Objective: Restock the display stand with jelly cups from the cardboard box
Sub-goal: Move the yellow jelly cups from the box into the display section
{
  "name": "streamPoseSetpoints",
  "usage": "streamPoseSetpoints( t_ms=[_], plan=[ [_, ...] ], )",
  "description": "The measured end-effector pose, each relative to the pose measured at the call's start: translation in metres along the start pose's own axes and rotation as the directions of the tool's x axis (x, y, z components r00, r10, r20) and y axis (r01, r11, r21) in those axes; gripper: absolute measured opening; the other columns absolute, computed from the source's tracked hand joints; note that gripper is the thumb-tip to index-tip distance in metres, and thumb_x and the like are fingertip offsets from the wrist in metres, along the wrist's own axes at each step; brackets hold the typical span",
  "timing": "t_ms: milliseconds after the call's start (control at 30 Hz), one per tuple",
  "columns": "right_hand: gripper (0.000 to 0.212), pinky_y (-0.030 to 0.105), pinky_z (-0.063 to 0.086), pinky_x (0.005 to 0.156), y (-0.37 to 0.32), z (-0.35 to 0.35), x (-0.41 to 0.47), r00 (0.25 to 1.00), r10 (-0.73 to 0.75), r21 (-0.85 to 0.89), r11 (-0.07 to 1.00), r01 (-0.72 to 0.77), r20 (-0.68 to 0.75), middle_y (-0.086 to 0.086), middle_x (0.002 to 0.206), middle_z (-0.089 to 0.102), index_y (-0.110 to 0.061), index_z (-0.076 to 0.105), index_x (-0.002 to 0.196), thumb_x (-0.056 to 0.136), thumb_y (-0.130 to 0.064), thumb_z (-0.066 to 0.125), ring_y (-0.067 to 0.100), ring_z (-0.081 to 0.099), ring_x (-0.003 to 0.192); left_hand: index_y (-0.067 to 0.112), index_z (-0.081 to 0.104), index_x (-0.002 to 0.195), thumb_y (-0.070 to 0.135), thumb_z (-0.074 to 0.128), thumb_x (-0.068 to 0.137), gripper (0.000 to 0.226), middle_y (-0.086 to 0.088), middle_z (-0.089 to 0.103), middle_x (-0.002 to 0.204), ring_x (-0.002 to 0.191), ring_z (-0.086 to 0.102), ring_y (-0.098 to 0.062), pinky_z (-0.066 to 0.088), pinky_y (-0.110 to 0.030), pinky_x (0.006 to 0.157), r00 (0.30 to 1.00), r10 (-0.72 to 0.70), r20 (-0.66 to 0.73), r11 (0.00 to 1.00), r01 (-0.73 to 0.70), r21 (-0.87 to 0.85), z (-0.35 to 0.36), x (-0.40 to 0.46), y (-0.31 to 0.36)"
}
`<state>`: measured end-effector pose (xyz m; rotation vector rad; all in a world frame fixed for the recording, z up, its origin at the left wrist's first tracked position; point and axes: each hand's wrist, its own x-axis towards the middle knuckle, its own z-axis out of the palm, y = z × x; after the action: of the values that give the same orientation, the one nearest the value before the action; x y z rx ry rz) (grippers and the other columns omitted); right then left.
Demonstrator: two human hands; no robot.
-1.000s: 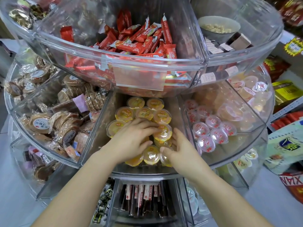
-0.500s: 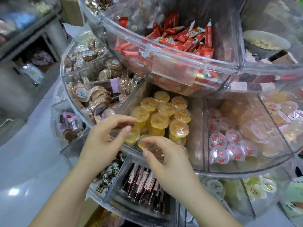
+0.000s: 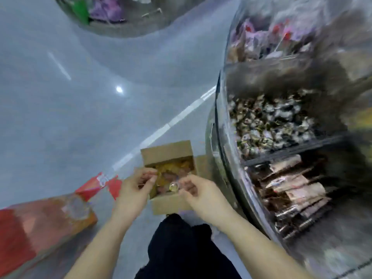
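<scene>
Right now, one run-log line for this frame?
phase: refill pickup | both hands over cardboard box on floor | right hand pinching jelly cup | left hand grip unclear

red-orange carton point(image 3: 40, 224) | grey floor point(image 3: 60, 127) | white floor stripe point(image 3: 165, 127)

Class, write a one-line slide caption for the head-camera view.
Both hands, left and right, reach into an open cardboard box of jelly cups on the floor beside the display stand.

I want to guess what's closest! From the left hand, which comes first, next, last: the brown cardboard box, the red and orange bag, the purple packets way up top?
1. Brown cardboard box: touching the left hand, just right.
2. Red and orange bag: on the floor, left.
3. Purple packets: far off, top.
</scene>
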<state>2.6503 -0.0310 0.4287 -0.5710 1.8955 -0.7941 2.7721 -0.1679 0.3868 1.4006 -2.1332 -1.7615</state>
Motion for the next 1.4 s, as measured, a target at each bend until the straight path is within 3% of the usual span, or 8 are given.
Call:
streamPoseSetpoints(
  t_ms=[333,467,633,767,900,1133,1233,1400],
  plan=[
    [0.029,0.025,0.041,0.066,0.207,0.132,0.204,0.919,0.393,-0.271,0.886,-0.376,0.012,0.014,0.105,0.066,-0.011,0.059,0.116,0.088,-0.011,0.053,0.030,0.060,0.097,0.010,0.060,0.108,0.004,0.055,0.088,0.022,-0.004,0.060,0.100,0.089,0.056,-0.016,0.041,-0.021,0.074,0.912,-0.411,0.014,0.912,0.410,0.026,0.048,0.101,-0.233],
    [0.027,0.030,0.044,0.082,0.273,0.162,0.279,0.926,0.377,-0.391,0.852,-0.348,-0.001,0.014,0.116,0.064,-0.014,0.062,0.113,0.090,-0.021,0.051,0.034,0.057,0.107,0.009,0.054,0.119,0.015,0.060,0.088,0.032,-0.003,0.058,0.105,0.092,0.055,-0.018,0.042,-0.018,0.062,0.821,-0.568,0.056,0.818,0.571,-0.075,0.086,0.160,-0.308],
    [0.044,0.038,0.046,0.095,0.324,0.222,0.349,0.938,0.290,-0.575,0.807,-0.135,0.187,0.012,0.124,0.058,-0.016,0.050,0.125,0.086,-0.034,0.057,0.033,0.054,0.113,0.002,0.062,0.112,0.019,0.066,0.083,0.034,-0.015,0.067,0.109,0.100,0.062,-0.031,0.050,-0.035,0.087,0.681,-0.710,0.178,0.621,0.725,-0.298,0.137,0.214,-0.381],
    [0.053,0.038,0.038,0.103,0.349,0.256,0.368,0.926,0.267,-0.725,0.689,0.010,0.266,0.008,0.134,0.047,-0.022,0.048,0.131,0.083,-0.042,0.058,0.030,0.041,0.126,0.001,0.061,0.106,0.013,0.055,0.089,0.022,-0.013,0.062,0.098,0.091,0.058,-0.026,0.048,-0.029,0.066,0.639,-0.766,0.069,0.593,0.744,-0.308,0.166,0.251,-0.415],
    [0.051,0.041,0.034,0.104,0.355,0.249,0.369,0.949,0.183,-0.734,0.676,0.067,0.256,0.009,0.133,0.045,-0.017,0.046,0.129,0.081,-0.025,0.063,0.030,0.036,0.128,0.003,0.053,0.121,0.040,0.062,0.084,0.053,-0.018,0.059,0.121,0.109,0.058,-0.035,0.049,-0.045,0.093,0.531,-0.844,-0.074,0.527,0.797,-0.295,0.183,0.278,-0.440],
    [0.025,0.016,0.046,0.069,0.341,0.192,0.333,0.952,0.290,-0.035,0.955,-0.294,-0.094,-0.001,0.094,0.058,-0.020,0.058,0.097,0.076,-0.011,0.067,0.014,0.055,0.083,0.000,0.057,0.114,0.034,0.068,0.080,0.049,-0.017,0.060,0.121,0.111,0.058,-0.032,0.046,-0.035,0.086,0.461,-0.856,-0.234,0.499,0.854,-0.147,0.182,0.273,-0.434],
    [0.014,0.015,0.047,0.048,0.320,0.175,0.313,0.801,0.581,0.544,0.722,-0.426,-0.144,0.006,0.089,0.059,-0.013,0.056,0.096,0.084,-0.006,0.058,0.010,0.057,0.067,-0.005,0.056,0.113,0.023,0.072,0.076,0.049,-0.021,0.062,0.112,0.099,0.062,-0.034,0.051,-0.037,0.082,0.495,-0.850,-0.181,0.526,0.820,-0.225,0.170,0.246,-0.405],
    [0.014,0.025,0.036,0.053,0.246,0.143,0.257,0.801,0.597,0.794,0.510,-0.330,-0.050,0.002,0.078,0.058,-0.016,0.055,0.085,0.087,-0.004,0.048,0.013,0.053,0.064,0.007,0.047,0.131,0.004,0.072,0.074,0.063,-0.010,0.067,0.110,0.089,0.066,-0.015,0.056,-0.020,0.069,0.764,-0.593,0.256,0.545,0.614,-0.571,0.117,0.175,-0.288]
  ],
)
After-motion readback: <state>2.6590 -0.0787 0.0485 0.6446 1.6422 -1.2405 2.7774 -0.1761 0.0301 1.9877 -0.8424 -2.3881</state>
